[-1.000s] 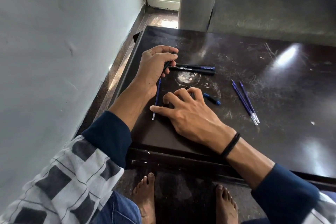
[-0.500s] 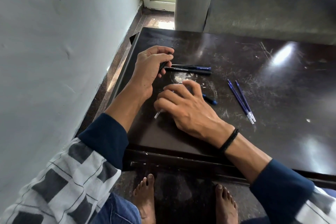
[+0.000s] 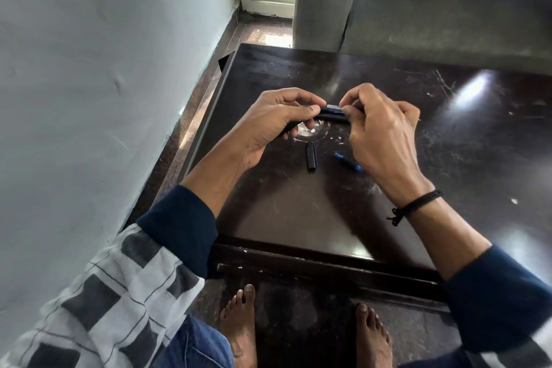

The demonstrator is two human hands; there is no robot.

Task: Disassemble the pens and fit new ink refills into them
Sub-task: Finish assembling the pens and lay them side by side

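My left hand (image 3: 268, 125) is closed around a black pen barrel (image 3: 287, 130), held just above the dark table (image 3: 298, 218). My right hand (image 3: 379, 134) pinches its fingertips close to the barrel's open end; the thin blue refill it lifted is hidden inside the fingers. Between the hands, two more pens (image 3: 335, 112) lie on the table behind. A black pen piece (image 3: 311, 157) and a blue-tipped piece (image 3: 348, 161) rest on the table below my hands. The spare refills are hidden behind my right hand.
A pale wall (image 3: 89, 98) runs close along the table's left edge. A grey sofa (image 3: 448, 9) stands behind the table. My bare feet (image 3: 239, 323) are on the floor under the near edge.
My right hand picked the blue refill off the table and rose to meet my left hand. My left hand lifted the barrel off the table. A black piece now lies uncovered.
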